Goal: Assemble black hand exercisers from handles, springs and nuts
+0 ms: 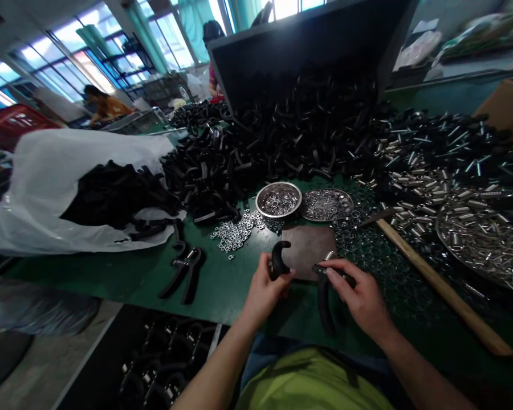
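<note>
Near the front edge of the green table, my left hand point(265, 290) is closed around a curved black part point(279, 259), its hooked end pointing up. To its right, my right hand point(359, 293) pinches a black handle piece point(324, 299) that hangs down, with a small metal spring point(329, 256) at its top. Both parts are held apart, over or beside a flat metal plate point(306, 251). An assembled black clamp point(184, 274) with a spring lies to the left of my hands.
A metal bowl point(279, 200), an oval tray point(327, 205) and loose nuts point(235, 232) lie beyond the plate. A hammer point(444, 285) lies at right beside springs point(423, 193). Black parts point(214, 171) are heaped behind; a white bag point(47, 188) stands left. Two people are in the background.
</note>
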Demonstrator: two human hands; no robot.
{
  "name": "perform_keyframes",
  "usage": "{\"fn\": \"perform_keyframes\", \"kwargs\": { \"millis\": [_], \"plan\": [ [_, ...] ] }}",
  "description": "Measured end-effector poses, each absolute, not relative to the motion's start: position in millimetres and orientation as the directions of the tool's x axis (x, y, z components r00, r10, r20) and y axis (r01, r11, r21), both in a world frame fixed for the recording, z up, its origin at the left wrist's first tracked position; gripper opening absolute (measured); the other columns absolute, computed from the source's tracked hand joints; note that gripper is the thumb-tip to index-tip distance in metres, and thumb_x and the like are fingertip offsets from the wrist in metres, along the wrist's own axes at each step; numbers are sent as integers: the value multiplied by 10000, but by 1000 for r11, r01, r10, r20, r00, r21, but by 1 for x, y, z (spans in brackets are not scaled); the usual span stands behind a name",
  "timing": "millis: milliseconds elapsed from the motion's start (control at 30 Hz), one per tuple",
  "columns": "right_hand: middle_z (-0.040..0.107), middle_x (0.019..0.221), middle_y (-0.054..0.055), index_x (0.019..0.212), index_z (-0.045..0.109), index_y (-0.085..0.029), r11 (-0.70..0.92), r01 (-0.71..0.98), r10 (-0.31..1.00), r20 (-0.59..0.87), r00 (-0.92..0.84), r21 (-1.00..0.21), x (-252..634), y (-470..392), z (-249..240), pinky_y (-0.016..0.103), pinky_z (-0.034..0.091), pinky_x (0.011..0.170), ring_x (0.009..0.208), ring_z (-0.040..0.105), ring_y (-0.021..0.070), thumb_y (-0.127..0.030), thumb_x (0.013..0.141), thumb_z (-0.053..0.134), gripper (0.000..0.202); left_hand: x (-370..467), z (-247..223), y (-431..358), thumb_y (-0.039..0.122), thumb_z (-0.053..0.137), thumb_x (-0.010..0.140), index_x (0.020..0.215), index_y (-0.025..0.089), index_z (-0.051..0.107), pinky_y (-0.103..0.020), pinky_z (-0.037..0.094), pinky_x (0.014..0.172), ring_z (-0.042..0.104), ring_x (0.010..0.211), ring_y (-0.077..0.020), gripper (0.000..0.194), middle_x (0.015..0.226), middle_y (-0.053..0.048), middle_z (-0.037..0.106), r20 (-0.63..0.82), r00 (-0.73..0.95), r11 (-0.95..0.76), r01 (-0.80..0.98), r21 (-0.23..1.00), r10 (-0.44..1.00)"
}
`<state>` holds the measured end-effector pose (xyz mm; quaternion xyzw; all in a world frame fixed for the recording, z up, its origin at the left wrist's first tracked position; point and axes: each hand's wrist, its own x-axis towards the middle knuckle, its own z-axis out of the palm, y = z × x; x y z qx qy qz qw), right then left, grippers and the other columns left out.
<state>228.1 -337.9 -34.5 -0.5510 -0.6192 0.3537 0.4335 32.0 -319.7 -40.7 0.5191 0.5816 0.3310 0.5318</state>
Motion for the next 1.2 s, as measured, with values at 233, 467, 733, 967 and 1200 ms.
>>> {"fn": "perform_keyframes", "kwargs": {
  "millis": [233, 467, 733, 967, 1200],
  "plan": [
    [716, 845, 29, 881, 662, -212, 309, 428, 941, 339, -8, -849, 211, -354, -20, 246, 509, 700, 786, 668, 160, -290, 883, 501, 179, 53, -17, -341, 331, 824, 538, 1096, 214, 432, -277, 458, 798, 550, 943, -179, 692, 1036, -29, 556, -269, 256, 286, -33, 958, 929],
    [714, 817, 32, 862, 646, -211, 393, 560, 892, 451, -37, -729, 209, -360, -23, 247, 515, 669, 756, 676, 158, -269, 886, 491, 167, 61, -12, -345, 364, 760, 624, 1139, 210, 352, -303, 469, 768, 578, 900, -190, 676, 990, -25, 572, -170, 186, 116, 268, 956, 968],
    [689, 706, -5, 774, 630, -215, 333, 523, 936, 344, -79, -785, 214, -352, -23, 228, 478, 611, 652, 651, 134, -289, 880, 495, 187, 61, -20, -347, 328, 729, 648, 1112, 212, 370, -282, 488, 701, 584, 805, -160, 598, 914, -9, 563, -157, 240, 86, 280, 956, 958],
    [649, 767, 35, 878, 607, -202, 520, 525, 850, 467, -242, -674, 226, -338, -24, 263, 469, 661, 724, 618, 153, -317, 869, 497, 159, 58, -24, -334, 332, 718, 661, 1239, 261, 319, -221, 470, 445, 536, 527, -93, 706, 832, 25, 560, -361, 368, 420, -94, 902, 857],
    [643, 745, 4, 934, 578, -183, -45, 267, 956, -120, -269, -963, 222, -331, -42, 227, 449, 524, 618, 602, 130, -471, 905, 412, 334, 51, -23, -331, 202, 728, 642, 1386, 307, 262, -351, 486, 868, 629, 934, -209, 884, 1060, -21, 643, -72, 250, -2, 284, 959, 965]
  ]
}}
